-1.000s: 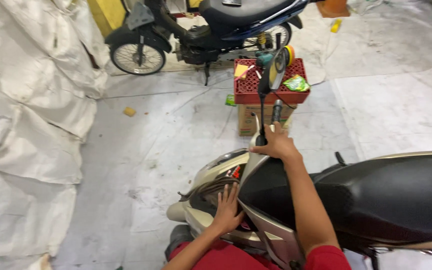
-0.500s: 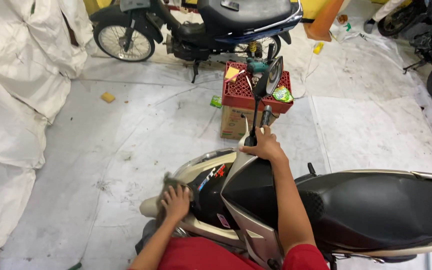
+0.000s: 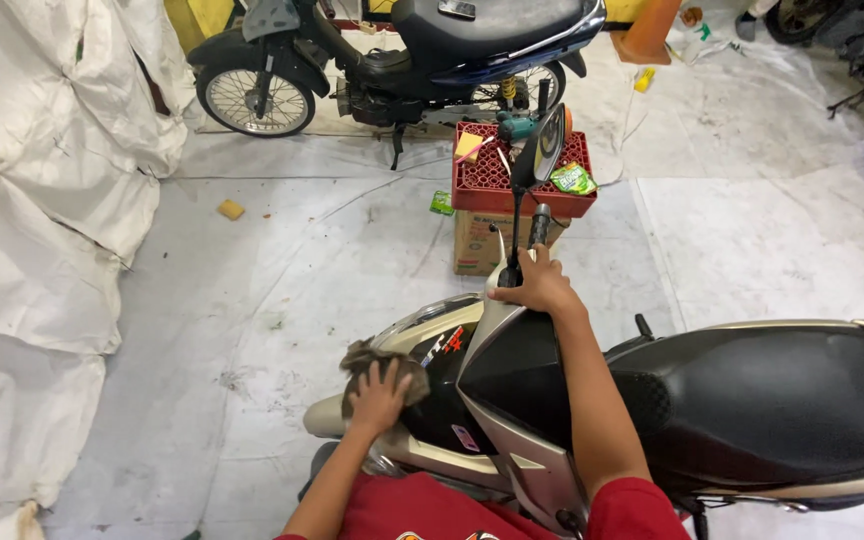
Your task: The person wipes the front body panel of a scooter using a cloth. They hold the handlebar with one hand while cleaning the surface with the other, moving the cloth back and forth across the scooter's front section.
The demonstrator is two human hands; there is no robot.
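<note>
Taking the near scooter (image 3: 672,400) as the landmark: against its front left panel, the left hand (image 3: 380,395) is pressing a brown rag (image 3: 384,358), fingers spread flat over the cloth rather than pinching it. At the scooter's handlebar, the right hand (image 3: 542,285) is wrapping its grip around the bar below the mirror stem (image 3: 514,225); the fingers look curled closed, though their tips are hidden. Beyond the scooter's front, a red crate (image 3: 517,180) is sitting on a cardboard box (image 3: 487,245). Farther off, a dark motorbike (image 3: 402,60) is standing on the floor.
</note>
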